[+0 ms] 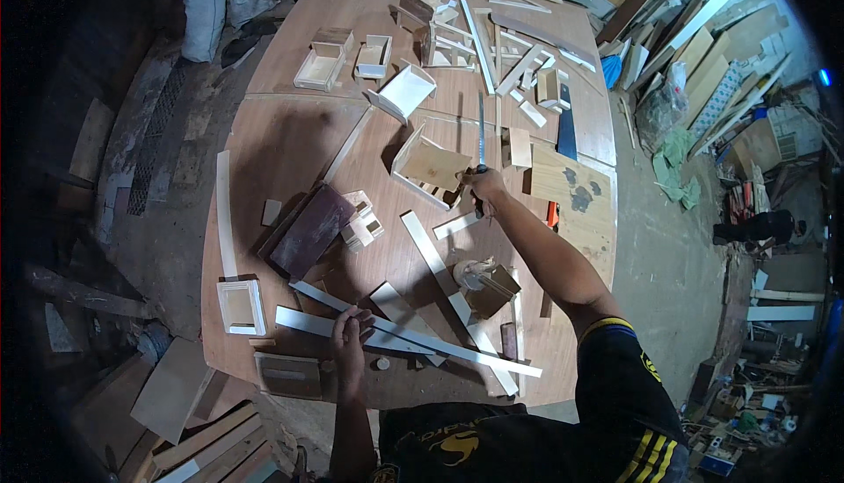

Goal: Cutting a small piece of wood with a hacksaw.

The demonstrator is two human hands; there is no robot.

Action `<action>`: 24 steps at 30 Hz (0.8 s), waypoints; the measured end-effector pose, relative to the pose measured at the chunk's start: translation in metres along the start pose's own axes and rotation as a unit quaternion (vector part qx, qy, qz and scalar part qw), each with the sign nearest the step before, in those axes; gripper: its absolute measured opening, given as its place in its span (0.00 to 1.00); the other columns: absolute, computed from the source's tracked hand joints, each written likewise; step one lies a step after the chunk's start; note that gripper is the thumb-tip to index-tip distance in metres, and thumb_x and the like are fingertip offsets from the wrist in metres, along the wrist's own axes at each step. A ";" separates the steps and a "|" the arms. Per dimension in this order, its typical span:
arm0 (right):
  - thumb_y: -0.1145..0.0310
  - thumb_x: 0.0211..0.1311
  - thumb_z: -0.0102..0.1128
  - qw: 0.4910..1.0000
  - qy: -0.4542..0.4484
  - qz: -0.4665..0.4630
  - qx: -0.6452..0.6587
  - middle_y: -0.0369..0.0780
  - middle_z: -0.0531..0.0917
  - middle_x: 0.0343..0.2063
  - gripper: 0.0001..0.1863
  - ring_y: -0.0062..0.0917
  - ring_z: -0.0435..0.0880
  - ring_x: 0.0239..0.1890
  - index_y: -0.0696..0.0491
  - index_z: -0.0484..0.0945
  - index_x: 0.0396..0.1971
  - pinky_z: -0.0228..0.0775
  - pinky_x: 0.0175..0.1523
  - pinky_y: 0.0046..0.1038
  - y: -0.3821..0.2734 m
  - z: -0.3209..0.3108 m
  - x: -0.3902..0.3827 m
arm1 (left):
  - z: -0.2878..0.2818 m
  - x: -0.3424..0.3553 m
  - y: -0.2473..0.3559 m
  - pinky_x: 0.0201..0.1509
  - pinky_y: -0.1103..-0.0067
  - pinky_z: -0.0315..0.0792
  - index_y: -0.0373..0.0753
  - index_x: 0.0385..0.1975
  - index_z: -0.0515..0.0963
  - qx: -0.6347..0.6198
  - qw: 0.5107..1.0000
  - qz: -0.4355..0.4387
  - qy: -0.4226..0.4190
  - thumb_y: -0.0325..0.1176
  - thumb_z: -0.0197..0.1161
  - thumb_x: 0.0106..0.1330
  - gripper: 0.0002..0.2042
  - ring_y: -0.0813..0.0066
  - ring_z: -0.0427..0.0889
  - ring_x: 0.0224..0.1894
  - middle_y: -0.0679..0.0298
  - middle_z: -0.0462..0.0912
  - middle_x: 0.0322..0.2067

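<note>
My right hand [483,186] is wrapped round the dark handle of a handsaw, whose narrow blade [482,131] points away from me over the table. Just left of that hand lies an open wooden box [429,163], partly covered by it. My left hand [350,335] is at the near side of the table, fingers curled at a long white wooden strip [413,334]. Under this strip runs a second, wider white strip [303,320]. A jar-like container [475,274] stands beside a small brown box [497,294], between my arms.
A dark wooden block [309,230], a small square frame [240,305] and a stained board [576,202] lie on the brown table [290,145]. Small wooden boxes [322,63] and loose strips crowd the far end. Planks [703,48] lean at the right.
</note>
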State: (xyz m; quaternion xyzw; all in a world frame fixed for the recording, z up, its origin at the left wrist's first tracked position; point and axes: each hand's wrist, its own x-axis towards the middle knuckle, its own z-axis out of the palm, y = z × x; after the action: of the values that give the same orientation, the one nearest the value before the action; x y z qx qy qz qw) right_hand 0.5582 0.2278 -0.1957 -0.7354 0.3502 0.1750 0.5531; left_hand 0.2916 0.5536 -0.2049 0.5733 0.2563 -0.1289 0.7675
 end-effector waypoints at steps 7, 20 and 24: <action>0.65 0.54 0.73 1.000 0.007 -0.004 -0.030 0.35 0.74 0.13 0.16 0.23 0.70 0.10 0.56 0.74 0.18 0.59 0.15 0.31 0.007 0.002 0.013 | -0.003 0.005 -0.002 0.50 0.76 0.76 0.36 0.58 0.67 0.009 1.000 -0.015 0.005 0.35 0.46 0.76 0.16 0.70 0.81 0.48 0.56 0.80 0.49; 0.63 0.55 0.71 1.000 -0.018 -0.024 -0.006 0.34 0.71 0.11 0.16 0.21 0.67 0.08 0.54 0.71 0.21 0.56 0.14 0.28 -0.001 0.003 -0.010 | -0.006 0.008 -0.012 0.49 0.74 0.77 0.36 0.58 0.68 0.014 1.000 -0.004 0.001 0.39 0.49 0.74 0.18 0.68 0.82 0.46 0.56 0.80 0.48; 0.64 0.54 0.72 0.999 -0.014 -0.033 0.009 0.34 0.70 0.11 0.16 0.20 0.67 0.08 0.55 0.72 0.22 0.56 0.13 0.28 -0.002 0.001 -0.009 | -0.004 0.009 -0.014 0.49 0.74 0.77 0.36 0.58 0.68 0.019 1.000 -0.006 0.000 0.39 0.49 0.74 0.18 0.68 0.82 0.47 0.56 0.80 0.48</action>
State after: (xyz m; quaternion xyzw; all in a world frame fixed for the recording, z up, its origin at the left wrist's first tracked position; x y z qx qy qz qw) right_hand 0.5535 0.2317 -0.1882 -0.7390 0.3196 0.1642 0.5699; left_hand 0.2914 0.5544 -0.2218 0.5859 0.2572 -0.1383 0.7559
